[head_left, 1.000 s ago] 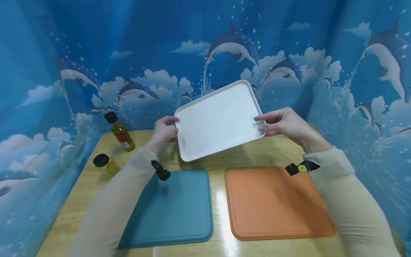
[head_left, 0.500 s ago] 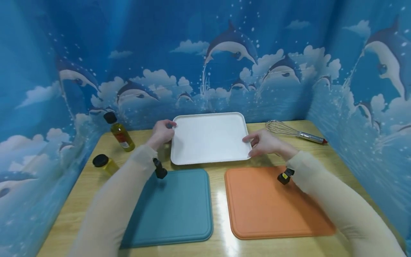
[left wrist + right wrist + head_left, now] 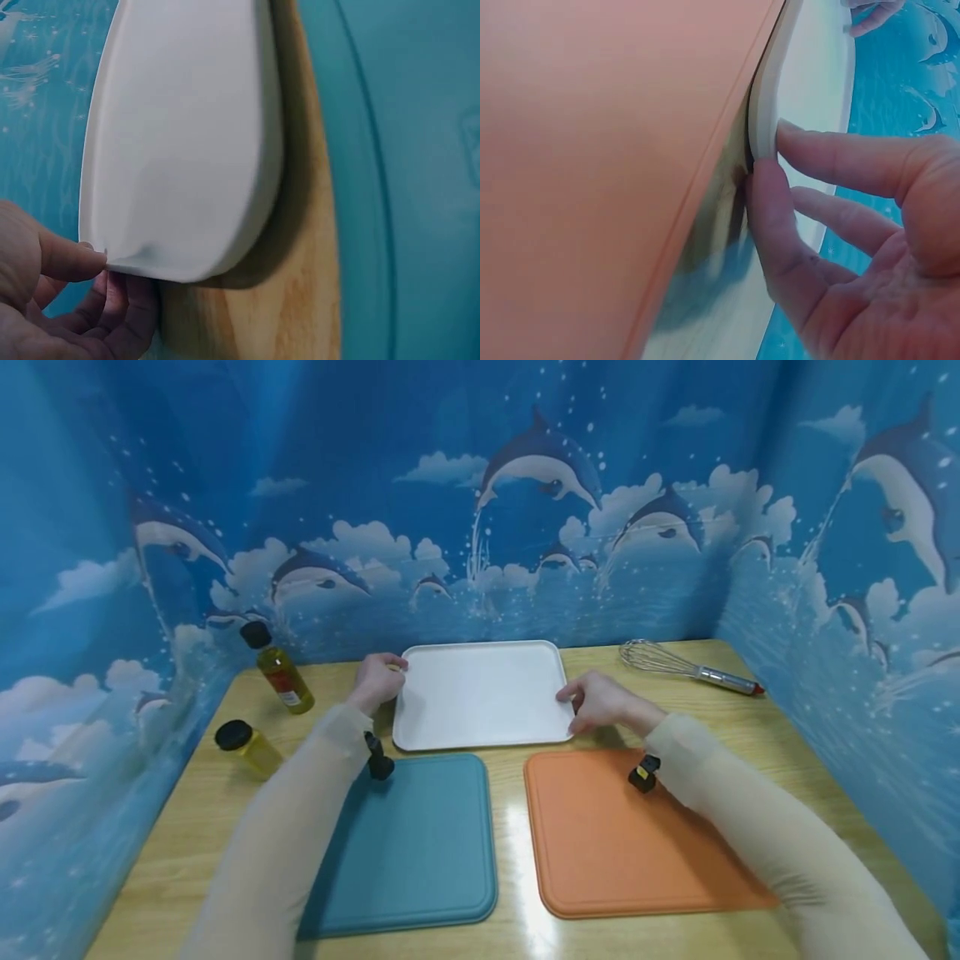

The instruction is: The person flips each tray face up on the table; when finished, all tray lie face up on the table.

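Two hands hold one tray [image 3: 480,697] in the head view: the left hand [image 3: 380,678] has its grip clamped on the left end, the right hand [image 3: 597,700] on the right end. The tray is at the back of the surface [image 3: 187,843], just behind two mats — one teal mat [image 3: 420,843], one orange mat [image 3: 637,835]. I count also one bottle [image 3: 285,678] and one jar [image 3: 258,753] at left, and one whisk [image 3: 693,669] at right.

In the left wrist view, the thumb is above the rim, other fingers below; whether this end touches the surface, I cannot tell. Better, I think, to lower both ends equally and slide these fingers out gently.

In the right wrist view, fingertips pinch the rim near a corner; the near edge should stay off the orange mat.
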Available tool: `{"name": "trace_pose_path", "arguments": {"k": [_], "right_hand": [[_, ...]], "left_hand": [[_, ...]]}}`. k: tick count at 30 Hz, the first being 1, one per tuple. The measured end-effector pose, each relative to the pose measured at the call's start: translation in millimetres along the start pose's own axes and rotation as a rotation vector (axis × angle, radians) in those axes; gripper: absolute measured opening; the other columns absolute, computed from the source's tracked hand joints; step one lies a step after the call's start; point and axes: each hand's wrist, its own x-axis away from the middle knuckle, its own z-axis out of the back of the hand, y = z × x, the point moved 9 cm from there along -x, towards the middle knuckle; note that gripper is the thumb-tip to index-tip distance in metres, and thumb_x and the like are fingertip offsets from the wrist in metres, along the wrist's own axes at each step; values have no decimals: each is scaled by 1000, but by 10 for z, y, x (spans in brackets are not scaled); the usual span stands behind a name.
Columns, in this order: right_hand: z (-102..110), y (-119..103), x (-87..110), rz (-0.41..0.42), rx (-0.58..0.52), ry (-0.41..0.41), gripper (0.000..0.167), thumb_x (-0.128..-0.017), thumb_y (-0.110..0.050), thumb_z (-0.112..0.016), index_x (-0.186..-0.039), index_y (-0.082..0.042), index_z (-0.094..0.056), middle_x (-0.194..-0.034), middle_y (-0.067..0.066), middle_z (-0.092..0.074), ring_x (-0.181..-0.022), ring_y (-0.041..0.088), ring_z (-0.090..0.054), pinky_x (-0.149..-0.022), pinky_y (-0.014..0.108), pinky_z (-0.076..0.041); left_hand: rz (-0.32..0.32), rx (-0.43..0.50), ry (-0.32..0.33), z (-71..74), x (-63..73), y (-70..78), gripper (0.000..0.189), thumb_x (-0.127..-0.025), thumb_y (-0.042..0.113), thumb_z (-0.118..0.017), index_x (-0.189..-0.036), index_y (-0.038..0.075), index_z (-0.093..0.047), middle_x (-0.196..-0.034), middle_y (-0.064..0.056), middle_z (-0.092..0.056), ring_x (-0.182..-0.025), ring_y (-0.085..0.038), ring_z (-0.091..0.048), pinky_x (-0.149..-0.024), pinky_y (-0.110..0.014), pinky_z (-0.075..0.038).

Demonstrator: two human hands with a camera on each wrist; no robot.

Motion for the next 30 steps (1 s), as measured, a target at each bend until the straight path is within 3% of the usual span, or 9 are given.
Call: {"name": "trace_pose_path", "arguments": {"k": [8, 12, 15, 17, 21, 25, 27, 30], "right_hand": [[-49, 13, -28, -71, -15, -19, 73, -87, 5, -87, -155, 6, -61, -140, 31, -72, -103, 23, -74, -77, 31, -69], [-50, 3, -6, -78, -15, -7, 72, -87, 5, -85, -156, 6, -61, -138, 30, -71, -104, 23, -72, -76, 29, -69], [-36, -7, 16, -65, -5, 19, 72, -87, 5, -82, -155, 6, -61, -139, 30, -70, -107, 24, -70, -74, 28, -68], [-24, -22, 42, -48, 10, 40, 70, -88, 4, -80, -156, 6, -61, -138, 30, -69, -106, 27, -70, -73, 28, -66], [1, -122, 160, 24, 91, 125, 64, -96, -8, -80, -157, 3, -62, -144, 30, -68, -114, 33, -72, -83, 37, -63], [-25, -333, 384, 136, 121, 241, 62, -101, -20, -80, -156, 2, -63, -153, 30, -67, -123, 42, -75, -100, 54, -64], [-93, -438, 512, 177, 91, 270, 64, -101, -23, -81, -157, 1, -62, -156, 29, -65, -127, 46, -74, -105, 60, -64], [-259, -575, 682, 225, 18, 265, 69, -101, -25, -82, -161, 0, -58, -160, 28, -62, -132, 48, -72, -105, 60, -65]], "left_hand": [[13, -17, -2, -8, -2, -41, 48, -106, -1, -53, -148, 15, -72, -152, -15, -67, -114, -26, -66, -80, -32, -55], [20, -44, -27, -15, 54, -33, 51, -103, -4, -53, -148, 15, -70, -157, -15, -65, -127, -28, -67, -85, -33, -58], [-18, -74, -70, -10, 120, -24, 53, -102, -3, -53, -150, 14, -68, -165, -17, -59, -139, -30, -64, -89, -33, -59], [-67, -90, -104, 3, 194, -19, 53, -103, -1, -53, -153, 12, -65, -167, -19, -56, -137, -31, -64, -88, -32, -60], [-220, -139, -173, 92, 451, -26, 51, -106, 8, -55, -156, 7, -61, -165, -25, -56, -129, -36, -66, -87, -37, -63], [-364, -249, -212, 259, 830, -103, 46, -110, 17, -58, -153, 1, -64, -158, -30, -62, -138, -45, -65, -105, -54, -64], [-404, -311, -215, 354, 1024, -174, 44, -111, 20, -60, -150, -1, -66, -153, -31, -65, -140, -49, -65, -109, -60, -62], [-399, -379, -199, 515, 1277, -349, 44, -113, 25, -64, -148, -2, -67, -149, -33, -67, -135, -50, -68, -105, -63, -63]]}}
